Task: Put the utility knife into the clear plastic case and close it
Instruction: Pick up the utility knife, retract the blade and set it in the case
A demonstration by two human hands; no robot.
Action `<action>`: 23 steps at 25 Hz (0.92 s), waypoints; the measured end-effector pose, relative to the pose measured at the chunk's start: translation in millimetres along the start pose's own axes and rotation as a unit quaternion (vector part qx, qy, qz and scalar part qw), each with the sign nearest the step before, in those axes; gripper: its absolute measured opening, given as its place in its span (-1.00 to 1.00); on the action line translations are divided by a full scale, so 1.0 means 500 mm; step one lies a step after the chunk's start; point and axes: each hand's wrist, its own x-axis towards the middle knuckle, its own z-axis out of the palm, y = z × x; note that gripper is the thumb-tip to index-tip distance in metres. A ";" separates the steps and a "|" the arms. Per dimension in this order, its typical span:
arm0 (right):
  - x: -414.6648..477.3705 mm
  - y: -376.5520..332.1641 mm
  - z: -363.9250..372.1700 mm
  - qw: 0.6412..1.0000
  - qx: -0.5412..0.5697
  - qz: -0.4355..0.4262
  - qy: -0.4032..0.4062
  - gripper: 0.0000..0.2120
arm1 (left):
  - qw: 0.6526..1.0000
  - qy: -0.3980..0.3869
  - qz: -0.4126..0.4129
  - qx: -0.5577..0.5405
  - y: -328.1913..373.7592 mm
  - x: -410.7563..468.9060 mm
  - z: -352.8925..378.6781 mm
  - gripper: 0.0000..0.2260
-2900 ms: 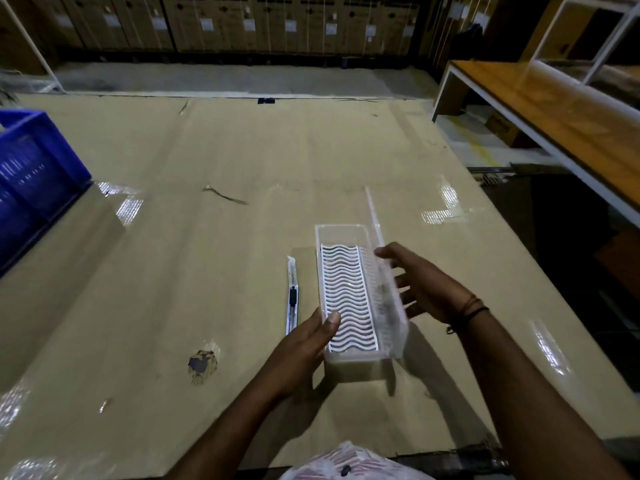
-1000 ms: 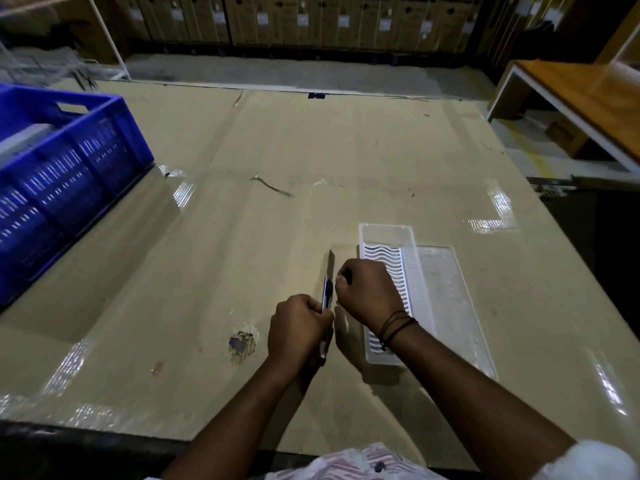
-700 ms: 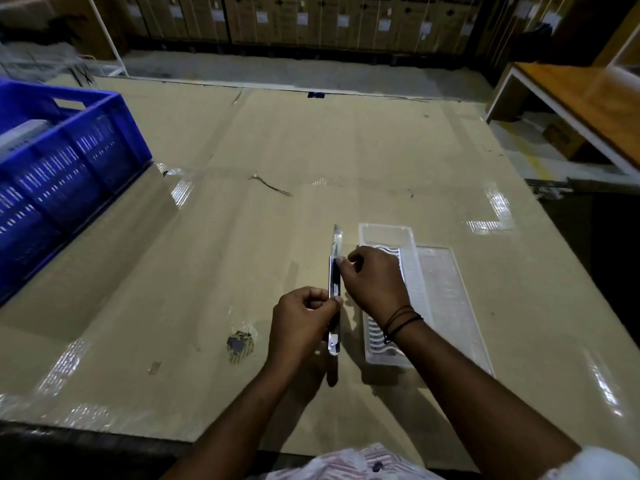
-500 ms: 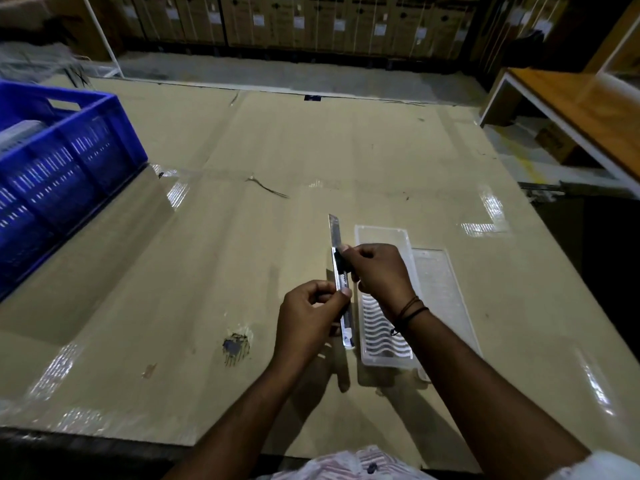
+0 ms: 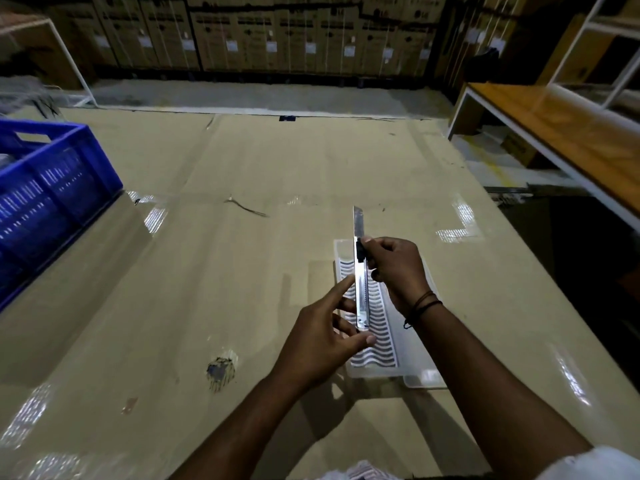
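Observation:
The utility knife [image 5: 360, 282], a long silver body with a black slider, is held in the air above the open clear plastic case [image 5: 381, 344]. Its blade sticks out at the far end. My right hand [image 5: 394, 268] grips the knife at the black slider. My left hand [image 5: 322, 341] holds its near end between thumb and fingers, the index finger stretched along the body. The case lies on the table with a white wavy insert inside, and its lid [image 5: 426, 375] is folded flat to the right, mostly hidden by my right forearm.
A blue plastic crate [image 5: 45, 192] stands at the table's left edge. A thin wire scrap [image 5: 246, 207] lies further back on the cardboard-covered table [image 5: 207, 271]. A torn spot [image 5: 220, 370] marks the surface near my left arm. A wooden bench [image 5: 554, 133] stands to the right.
Both hands lifted the knife off the table beside the case and carried it right, over the case. The blade now extends further out. My left index finger has straightened along the knife.

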 end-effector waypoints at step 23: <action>-0.088 0.044 -0.025 0.998 -0.003 -0.042 -0.043 -0.85 | 1.000 0.029 -0.003 0.009 -0.016 0.026 0.017 -0.14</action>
